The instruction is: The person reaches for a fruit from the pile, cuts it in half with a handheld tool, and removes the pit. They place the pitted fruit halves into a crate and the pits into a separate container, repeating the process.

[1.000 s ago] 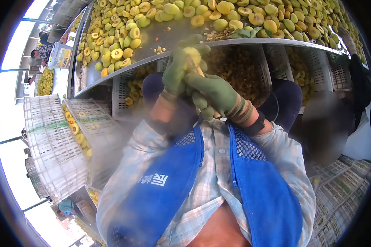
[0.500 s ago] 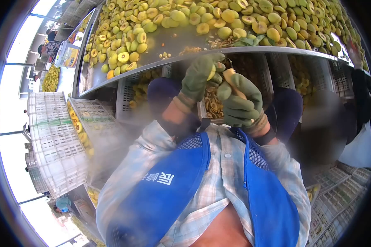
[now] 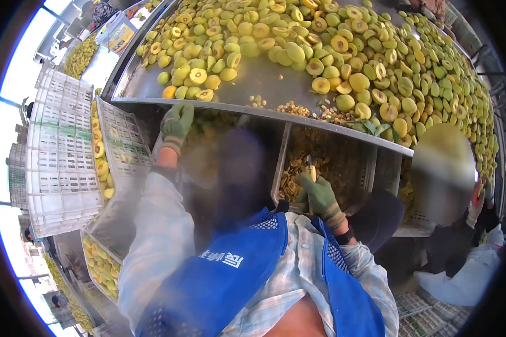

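Note:
My left hand (image 3: pixel 177 124), in a green glove, is raised by the table's front edge at the left, above a crate of fruit. Its thumb and fingers stand apart, with nothing showing between them. My right hand (image 3: pixel 320 197), gloved too, is closed around a slim wooden-handled tool (image 3: pixel 312 173) whose narrow dark end points up. Below that tool lies a crate (image 3: pixel 281 158) with brownish fruit pieces (image 3: pixel 296 174). Halved green-yellow stone fruit (image 3: pixel 298 53) is heaped across the metal table (image 3: pixel 272 84).
Loose pits (image 3: pixel 292 109) and green leaves (image 3: pixel 371 127) lie near the table's front rim. White plastic crates (image 3: pixel 62 151) are stacked at my left, some holding fruit. Another person's sleeve (image 3: pixel 461 275) shows at the right, close to the table.
My left hand has moved away from my right, out to the left; the green fruit it held no longer shows. The right hand has lowered with the tool. The view has shifted.

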Demonstrator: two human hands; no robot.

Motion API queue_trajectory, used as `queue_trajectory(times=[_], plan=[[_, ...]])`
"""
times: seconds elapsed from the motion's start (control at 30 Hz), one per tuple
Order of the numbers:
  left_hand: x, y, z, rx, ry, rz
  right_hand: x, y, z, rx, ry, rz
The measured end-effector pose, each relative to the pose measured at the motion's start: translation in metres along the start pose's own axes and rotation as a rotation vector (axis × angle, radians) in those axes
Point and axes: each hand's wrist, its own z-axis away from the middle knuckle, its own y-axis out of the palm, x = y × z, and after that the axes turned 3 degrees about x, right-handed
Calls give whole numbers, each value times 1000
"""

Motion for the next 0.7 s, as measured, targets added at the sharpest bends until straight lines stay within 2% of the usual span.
queue_trajectory(times=[0.03, 0.07, 0.1, 0.2, 0.3, 0.43, 0.53, 0.57, 0.63, 0.7], plan=[[25, -5, -23, -47, -112, -33, -2, 6, -14, 20, 14, -6], [35, -4, -38, -192, 23, -93, -8, 11, -19, 28, 23, -37], [34, -8, -58, -152, -81, -162, -7, 13, -23, 26, 67, 15], [108, 23, -135, -210, -92, -69, 1, 17, -35, -4, 161, -14], [163, 41, -200, 96, -375, -81, 4, 15, -51, -35, 163, 8], [133, 40, -228, 258, -835, 421, 8, 11, -63, -97, 234, -3], [95, 43, -198, 336, -332, 540, 0, 14, -74, -52, 282, -78], [75, 37, -189, 394, -226, 444, -3, 15, -77, -33, 292, -120], [31, 30, -164, 442, -81, 263, 4, 20, -80, 44, 293, -141], [1, 40, -154, 495, -131, 322, 15, 28, -80, 66, 289, -151]])
